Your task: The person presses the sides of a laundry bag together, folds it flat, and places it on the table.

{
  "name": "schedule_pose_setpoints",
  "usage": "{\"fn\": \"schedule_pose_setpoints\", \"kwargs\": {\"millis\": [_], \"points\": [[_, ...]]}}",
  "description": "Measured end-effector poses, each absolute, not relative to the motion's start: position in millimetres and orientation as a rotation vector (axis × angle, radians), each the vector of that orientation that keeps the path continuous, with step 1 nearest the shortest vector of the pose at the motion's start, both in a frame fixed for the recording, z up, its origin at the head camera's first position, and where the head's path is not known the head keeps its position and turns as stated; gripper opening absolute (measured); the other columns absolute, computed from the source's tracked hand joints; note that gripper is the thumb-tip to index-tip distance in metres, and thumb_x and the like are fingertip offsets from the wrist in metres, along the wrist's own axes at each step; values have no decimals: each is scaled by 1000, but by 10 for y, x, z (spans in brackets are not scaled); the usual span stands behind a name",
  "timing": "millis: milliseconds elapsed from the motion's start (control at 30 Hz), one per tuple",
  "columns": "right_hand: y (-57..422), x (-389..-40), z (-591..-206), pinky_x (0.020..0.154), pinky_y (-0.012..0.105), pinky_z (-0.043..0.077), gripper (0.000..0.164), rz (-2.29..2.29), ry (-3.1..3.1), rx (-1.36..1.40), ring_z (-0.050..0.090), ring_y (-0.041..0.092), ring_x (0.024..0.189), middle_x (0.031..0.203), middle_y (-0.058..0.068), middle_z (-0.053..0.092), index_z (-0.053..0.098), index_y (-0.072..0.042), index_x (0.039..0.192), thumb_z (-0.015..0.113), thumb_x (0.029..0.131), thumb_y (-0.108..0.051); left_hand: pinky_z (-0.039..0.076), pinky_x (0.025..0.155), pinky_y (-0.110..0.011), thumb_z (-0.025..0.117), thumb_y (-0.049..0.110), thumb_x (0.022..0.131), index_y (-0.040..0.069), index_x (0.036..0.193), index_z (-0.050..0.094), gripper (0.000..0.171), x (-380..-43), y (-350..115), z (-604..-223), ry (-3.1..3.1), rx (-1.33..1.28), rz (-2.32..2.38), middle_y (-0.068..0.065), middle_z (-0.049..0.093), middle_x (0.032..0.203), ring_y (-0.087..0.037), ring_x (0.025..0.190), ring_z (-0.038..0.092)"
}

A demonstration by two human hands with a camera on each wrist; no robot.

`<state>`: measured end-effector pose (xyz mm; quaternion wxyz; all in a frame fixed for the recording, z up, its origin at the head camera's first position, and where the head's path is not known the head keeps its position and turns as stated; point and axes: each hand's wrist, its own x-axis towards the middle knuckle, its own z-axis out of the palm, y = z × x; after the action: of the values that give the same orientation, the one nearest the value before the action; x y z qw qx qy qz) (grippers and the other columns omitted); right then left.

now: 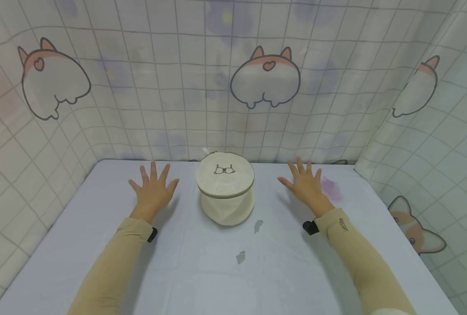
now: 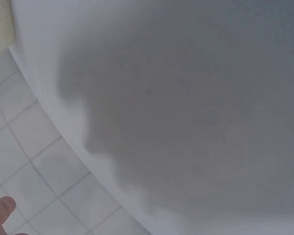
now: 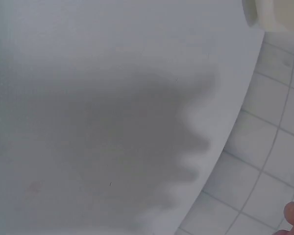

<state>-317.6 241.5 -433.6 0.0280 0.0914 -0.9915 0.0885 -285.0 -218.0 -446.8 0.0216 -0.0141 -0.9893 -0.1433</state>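
Observation:
A cream bra wash bag (image 1: pixel 225 186), round with a mesh lid and a small bra drawing on top, stands at the far middle of the table. Its lower side looks creased, and its contents are hidden. To its left, my left hand (image 1: pixel 153 192) is held with fingers spread, holding nothing. On the other side of the bag, my right hand (image 1: pixel 306 186) has its fingers spread too and is likewise bare. Neither hand touches the bag. Each wrist view catches a corner of the bag (image 2: pixel 0 27) and only some fingertips, over the shadow of the hand.
A white-covered table (image 1: pixel 202 271) lies beneath both arms, with two grey marks near its middle and a pinkish patch (image 1: pixel 331 189) by the right hand. Checked curtains (image 1: pixel 158 100) with printed corgis enclose the back and both sides.

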Motion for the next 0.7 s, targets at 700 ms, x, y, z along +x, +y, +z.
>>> {"fn": "schedule_pose_setpoints", "kwargs": {"millis": [700], "points": [[2291,-3005,-4277,113,76,0,82,289,-3037,427,-2,52,151,169,21,4,18,-10,165,44,105,-59,-2,107,-83,33,56,108,16,165,17,72,-2841,-2051,-4452,-3011,-123,-439,-25,-4,168,-53,149,-11]]}}
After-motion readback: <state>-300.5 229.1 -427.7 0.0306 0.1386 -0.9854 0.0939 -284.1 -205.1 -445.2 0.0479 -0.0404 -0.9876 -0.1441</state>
